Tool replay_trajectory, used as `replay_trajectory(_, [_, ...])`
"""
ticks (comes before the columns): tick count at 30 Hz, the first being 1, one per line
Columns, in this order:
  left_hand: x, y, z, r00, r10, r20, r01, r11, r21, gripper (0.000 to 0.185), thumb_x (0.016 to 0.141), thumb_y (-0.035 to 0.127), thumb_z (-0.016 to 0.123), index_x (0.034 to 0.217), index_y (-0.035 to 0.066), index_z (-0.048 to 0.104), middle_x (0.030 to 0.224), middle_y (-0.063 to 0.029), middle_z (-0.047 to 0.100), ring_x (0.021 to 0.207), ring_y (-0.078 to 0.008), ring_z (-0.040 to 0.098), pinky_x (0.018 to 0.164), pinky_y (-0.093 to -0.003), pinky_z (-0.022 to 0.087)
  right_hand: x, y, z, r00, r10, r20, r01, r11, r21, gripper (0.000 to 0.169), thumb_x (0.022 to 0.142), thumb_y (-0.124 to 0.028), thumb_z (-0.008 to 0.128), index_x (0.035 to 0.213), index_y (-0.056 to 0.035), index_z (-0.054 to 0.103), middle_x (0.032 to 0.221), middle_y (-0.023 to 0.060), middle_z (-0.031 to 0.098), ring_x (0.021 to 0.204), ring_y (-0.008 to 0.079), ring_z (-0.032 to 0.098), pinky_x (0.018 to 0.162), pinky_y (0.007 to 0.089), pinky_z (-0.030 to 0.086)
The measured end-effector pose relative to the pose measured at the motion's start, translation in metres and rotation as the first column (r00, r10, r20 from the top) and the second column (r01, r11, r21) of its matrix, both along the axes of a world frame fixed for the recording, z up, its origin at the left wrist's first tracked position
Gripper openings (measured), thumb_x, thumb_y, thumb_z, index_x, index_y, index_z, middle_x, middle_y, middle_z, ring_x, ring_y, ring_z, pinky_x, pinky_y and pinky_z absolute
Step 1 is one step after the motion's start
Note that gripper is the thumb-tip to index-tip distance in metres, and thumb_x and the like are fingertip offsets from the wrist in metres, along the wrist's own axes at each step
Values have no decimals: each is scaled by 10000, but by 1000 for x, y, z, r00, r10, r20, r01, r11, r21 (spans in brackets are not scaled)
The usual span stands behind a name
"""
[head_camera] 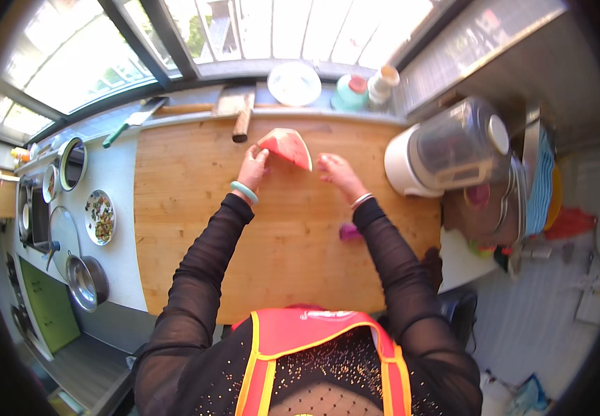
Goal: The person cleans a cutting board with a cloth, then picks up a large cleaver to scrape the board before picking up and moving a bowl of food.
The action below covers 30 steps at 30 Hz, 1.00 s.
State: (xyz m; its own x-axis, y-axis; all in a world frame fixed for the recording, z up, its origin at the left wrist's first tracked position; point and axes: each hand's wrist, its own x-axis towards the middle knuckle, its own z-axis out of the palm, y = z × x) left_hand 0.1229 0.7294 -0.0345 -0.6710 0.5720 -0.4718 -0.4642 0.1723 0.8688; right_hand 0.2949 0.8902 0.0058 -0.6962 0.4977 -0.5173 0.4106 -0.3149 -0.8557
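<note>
A wedge of red watermelon [287, 147] with a pale rind stands tilted over the far middle of a wooden board [258, 249]. My left hand [253, 165] grips its left corner between thumb and fingers. Just right of the wedge's lower tip is my right hand [337, 174], apart from it, fingers loosely curled, with nothing visible in them. A small purple object [350, 232] lies on the board, partly covered by my right sleeve. Beyond the wedge, a cleaver [240, 106] rests on the sill ledge, its wooden handle reaching over the board.
Along the sill are a green-handled knife [132, 120], a white plate [294, 84] and a teal jar [351, 93]. A white appliance with a clear container [435, 151] stands at right. On the left counter sit a plate of food [100, 217], a glass lid [64, 234] and a metal pot [88, 283].
</note>
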Motion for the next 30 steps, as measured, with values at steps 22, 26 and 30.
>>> replay_trajectory(22, [122,31,70,954,-297,37,293,951,100,525,915,164,510,1376,34,295,1277,-124,448,1141,-224,500,911,-344,460,243,0,19,878,-451,-162,465,720,515,330,914,-176,540,1188,9,536,1096,103,613,1005,177,579,820,300,478])
replay_trajectory(26, [155,-21,46,886,-416,207,418,908,36,421,916,163,502,1306,47,393,1187,-115,520,1047,-228,567,834,-354,498,394,-31,-7,706,-669,231,167,475,864,280,836,-150,563,1077,-10,586,1077,181,597,1037,347,545,886,404,439])
replay_trajectory(30, [226,-50,46,777,-544,316,574,819,-2,366,916,173,504,1252,35,457,1106,-109,564,970,-222,601,790,-337,511,424,-60,-29,613,-708,350,-94,375,922,309,802,-154,613,1091,-52,571,1221,122,517,1098,327,496,893,436,427])
